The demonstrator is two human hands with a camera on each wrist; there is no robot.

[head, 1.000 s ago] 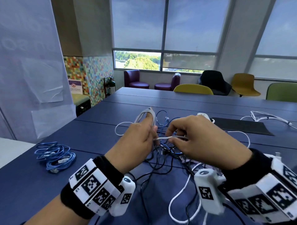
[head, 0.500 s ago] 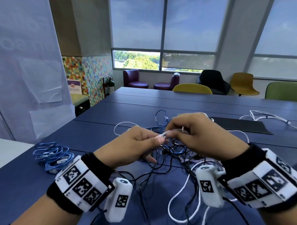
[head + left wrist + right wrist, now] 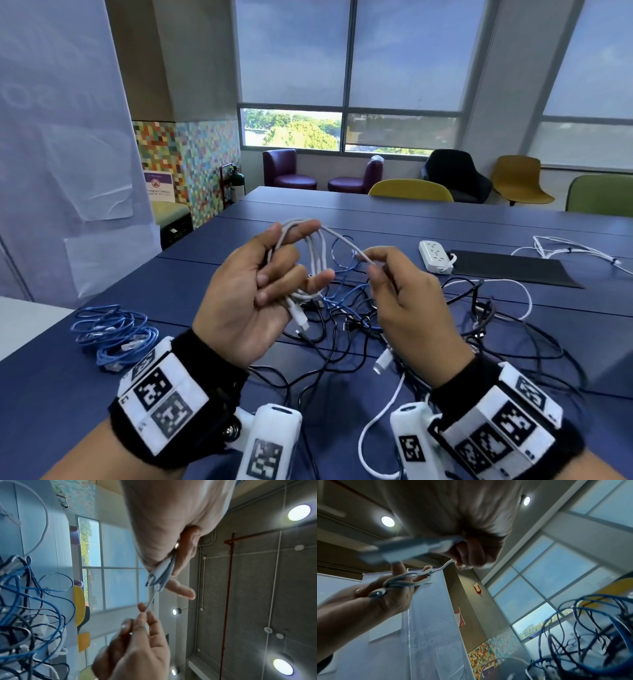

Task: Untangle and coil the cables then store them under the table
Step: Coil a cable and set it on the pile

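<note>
My left hand (image 3: 274, 274) is raised above the table with its palm toward me. It holds several loops of a white cable (image 3: 313, 260) strung between its outstretched fingers, and a white plug (image 3: 299, 317) hangs below the palm. My right hand (image 3: 371, 265) pinches the same cable a short way to the right of the loops. In the left wrist view the cable (image 3: 150, 600) runs taut from the loops to the right hand's fingertips (image 3: 142, 614). Under both hands a tangle of black, blue and white cables (image 3: 359, 318) lies on the blue table (image 3: 205, 294).
A coiled blue cable (image 3: 113, 335) lies on the table at the left. A white power strip (image 3: 435, 255) and a black mat (image 3: 507, 270) sit behind the tangle, and a loose white cable (image 3: 575, 250) lies far right. Chairs (image 3: 411, 190) line the far edge.
My left hand has risen and turned palm up, with the white loops now spread over its fingers. My right hand has drawn apart to the right, still pinching the cable.
</note>
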